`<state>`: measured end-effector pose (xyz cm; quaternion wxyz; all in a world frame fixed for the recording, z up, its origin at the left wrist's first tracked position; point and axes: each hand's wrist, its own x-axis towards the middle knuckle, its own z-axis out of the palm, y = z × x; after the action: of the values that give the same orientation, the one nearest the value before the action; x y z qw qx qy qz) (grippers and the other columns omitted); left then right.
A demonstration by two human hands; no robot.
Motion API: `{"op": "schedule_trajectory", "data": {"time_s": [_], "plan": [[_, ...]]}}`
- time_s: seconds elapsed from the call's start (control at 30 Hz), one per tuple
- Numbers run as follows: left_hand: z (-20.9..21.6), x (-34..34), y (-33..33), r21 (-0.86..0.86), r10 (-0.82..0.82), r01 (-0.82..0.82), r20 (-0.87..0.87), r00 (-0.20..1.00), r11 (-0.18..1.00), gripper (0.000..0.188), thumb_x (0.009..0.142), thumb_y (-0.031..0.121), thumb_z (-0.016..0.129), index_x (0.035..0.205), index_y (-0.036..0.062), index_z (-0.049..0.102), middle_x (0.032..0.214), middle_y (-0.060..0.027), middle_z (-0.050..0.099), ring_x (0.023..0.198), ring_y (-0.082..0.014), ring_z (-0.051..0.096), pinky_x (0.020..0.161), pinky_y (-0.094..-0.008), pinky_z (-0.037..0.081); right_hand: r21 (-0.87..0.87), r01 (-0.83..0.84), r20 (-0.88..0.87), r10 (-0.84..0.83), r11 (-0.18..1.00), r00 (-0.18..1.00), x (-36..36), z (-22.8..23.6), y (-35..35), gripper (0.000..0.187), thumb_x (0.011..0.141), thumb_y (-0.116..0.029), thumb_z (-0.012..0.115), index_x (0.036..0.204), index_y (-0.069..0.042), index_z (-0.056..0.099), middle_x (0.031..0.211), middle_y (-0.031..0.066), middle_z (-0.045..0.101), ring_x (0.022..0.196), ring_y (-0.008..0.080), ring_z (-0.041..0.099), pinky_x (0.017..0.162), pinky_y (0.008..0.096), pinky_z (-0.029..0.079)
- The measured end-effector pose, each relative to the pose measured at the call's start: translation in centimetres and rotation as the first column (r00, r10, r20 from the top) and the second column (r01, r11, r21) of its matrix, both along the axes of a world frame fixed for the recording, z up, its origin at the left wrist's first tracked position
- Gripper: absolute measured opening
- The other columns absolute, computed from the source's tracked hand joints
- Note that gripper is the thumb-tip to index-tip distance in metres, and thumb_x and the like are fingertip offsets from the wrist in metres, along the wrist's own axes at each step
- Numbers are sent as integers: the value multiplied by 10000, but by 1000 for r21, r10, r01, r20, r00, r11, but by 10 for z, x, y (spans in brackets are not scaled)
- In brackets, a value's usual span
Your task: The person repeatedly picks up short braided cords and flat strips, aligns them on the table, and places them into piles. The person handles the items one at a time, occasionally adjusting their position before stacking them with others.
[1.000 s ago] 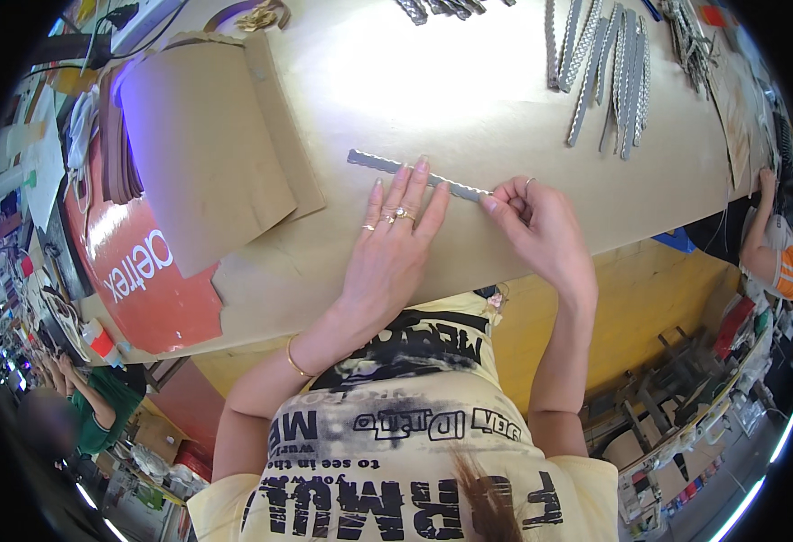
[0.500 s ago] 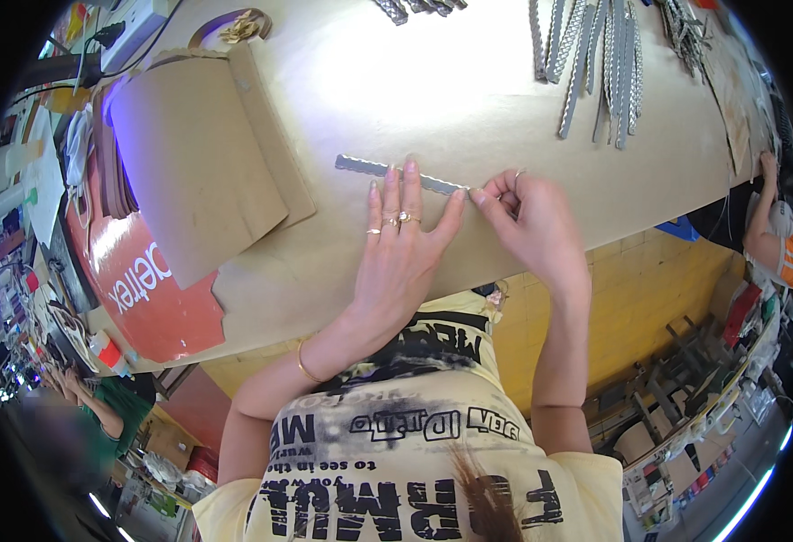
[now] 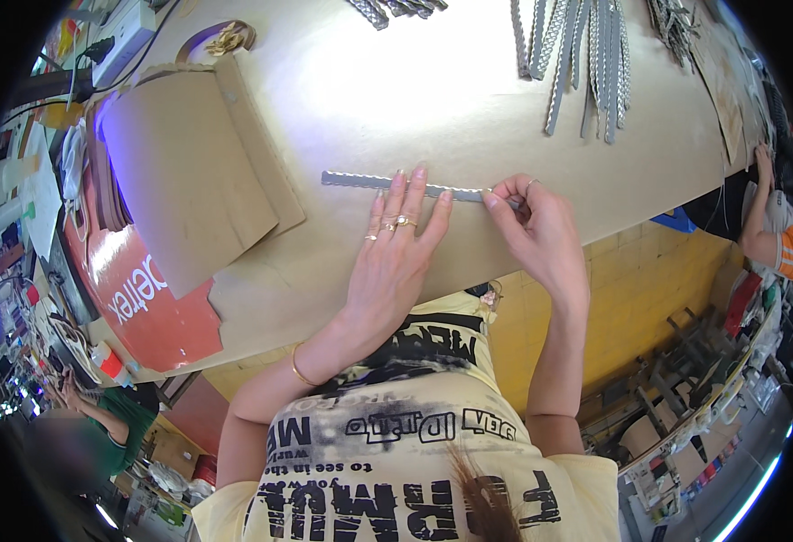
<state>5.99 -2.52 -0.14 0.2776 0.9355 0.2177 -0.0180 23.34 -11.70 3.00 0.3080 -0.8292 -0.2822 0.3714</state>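
Note:
A narrow grey strip with a scalloped, silvery edge (image 3: 353, 180) lies nearly crosswise on the paper-covered table. My left hand (image 3: 395, 230) rests over its middle, fingers stretched and slightly spread, pressing it down. That hand hides part of the strip. At the strip's right end, my right hand (image 3: 541, 226) pinches it between thumb and curled fingers. The very tip is hidden inside that grip.
More grey scalloped strips (image 3: 586, 68) lie in a fanned bundle at the far right, near another dark bunch (image 3: 672, 32). Dark strips (image 3: 387, 9) sit at the far edge. Folded brown sheets (image 3: 189, 172) and a red sheet (image 3: 162, 330) occupy the left. A co-worker's arm (image 3: 760, 203) shows far right.
The strip has turned to lie more level, its left end slightly further left and lower. My right hand keeps its pinch; my left fingers have shifted a little along the strip.

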Motion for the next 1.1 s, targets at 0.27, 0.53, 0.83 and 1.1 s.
{"op": "schedule_trajectory", "data": {"time_s": [0.27,0.53,0.83,1.1], "plan": [[3,5,-4,140,-51,60,-67,996,988,716,826,-55,526,1490,180,398,1557,-277,240,1431,-458,270,1164,-508,276,-20,12,56,-11,1000,998,-2,-1,3,192,932,-129,656,852,45,636,625,21,563,554,72,464,497,248,383],[0,14,-15,205,-1,21,-101,995,978,683,851,-15,532,1479,217,399,1550,-306,228,1411,-516,267,1141,-567,286,-5,128,121,-126,992,985,-4,-4,-7,186,901,-136,685,853,40,654,597,91,585,512,148,517,519,308,424],[-1,14,-16,273,-33,75,-158,987,959,697,854,-11,537,1494,212,374,1573,-267,212,1413,-532,244,1138,-602,266,33,148,48,-149,988,988,1,-4,-13,184,947,-140,620,897,37,640,598,95,557,533,165,509,547,318,423],[0,13,-16,273,-41,89,-179,983,958,720,853,-2,550,1503,244,360,1575,-261,214,1410,-527,258,1126,-603,283,-51,93,155,-84,994,984,0,-2,-5,197,957,-149,593,883,30,624,605,152,582,535,275,565,584,389,444]]}}
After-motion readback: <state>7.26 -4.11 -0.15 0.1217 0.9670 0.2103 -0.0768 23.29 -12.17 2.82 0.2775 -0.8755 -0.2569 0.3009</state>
